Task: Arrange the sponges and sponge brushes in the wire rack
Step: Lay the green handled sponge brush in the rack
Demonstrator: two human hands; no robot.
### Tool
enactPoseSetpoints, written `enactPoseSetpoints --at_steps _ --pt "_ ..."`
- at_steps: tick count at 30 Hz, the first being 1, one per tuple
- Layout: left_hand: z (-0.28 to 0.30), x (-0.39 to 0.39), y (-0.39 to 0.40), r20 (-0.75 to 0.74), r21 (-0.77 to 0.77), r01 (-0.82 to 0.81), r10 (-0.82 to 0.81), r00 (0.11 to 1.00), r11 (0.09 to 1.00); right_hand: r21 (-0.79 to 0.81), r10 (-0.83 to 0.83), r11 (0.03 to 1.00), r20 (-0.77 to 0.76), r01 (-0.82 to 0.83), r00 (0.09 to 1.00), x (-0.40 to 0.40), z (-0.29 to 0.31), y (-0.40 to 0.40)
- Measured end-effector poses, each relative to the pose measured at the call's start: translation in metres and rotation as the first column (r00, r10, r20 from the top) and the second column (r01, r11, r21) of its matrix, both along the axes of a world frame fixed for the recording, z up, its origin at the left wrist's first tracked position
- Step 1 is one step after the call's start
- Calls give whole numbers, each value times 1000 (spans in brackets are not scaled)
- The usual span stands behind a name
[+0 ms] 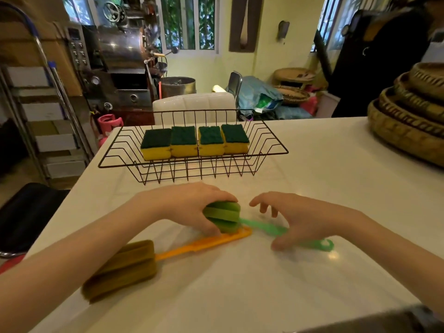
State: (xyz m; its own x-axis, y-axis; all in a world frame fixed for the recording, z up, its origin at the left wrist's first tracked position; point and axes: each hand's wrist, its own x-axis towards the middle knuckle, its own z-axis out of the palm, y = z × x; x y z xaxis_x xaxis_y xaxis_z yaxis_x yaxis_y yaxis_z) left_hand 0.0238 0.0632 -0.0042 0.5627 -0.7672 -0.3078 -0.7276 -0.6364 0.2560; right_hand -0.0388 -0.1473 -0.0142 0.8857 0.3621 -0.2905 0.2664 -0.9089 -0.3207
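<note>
Left hand [189,207] we log clasping the green sponge brush [223,218] before the wire rack [192,145]; right hand [300,219] spread over its handle; four sponges [194,141] racked.

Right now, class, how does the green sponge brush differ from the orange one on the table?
The green sponge brush has a green handle ending in a hook; the orange sponge brush has a flat orange handle and an olive-brown head. The left hand grips the green head, while the orange brush lies untouched. The right hand hovers over the green handle. Both have ribbed sponge heads and lie outside the wire rack.
</note>
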Motion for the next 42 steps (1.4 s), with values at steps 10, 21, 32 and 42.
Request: enactPoseSetpoints --at_steps 10,21,32,42 --pt "3 6 5 28 -37 -39 40 999 999 -63 33 998 79 -28 996 14 -1 -2" --pt "49 27 25 217 -356 -80 166 962 931 172 0 983 349 -64 937 62 45 -8" --pt "59 83 56 244 -471 -194 339 909 860 348 -8 921 471 -177 882 140 51 19" --pt "23 132 80 223 -309 -342 418 881 887 154 139 968 322 -197 936 192 29 38"
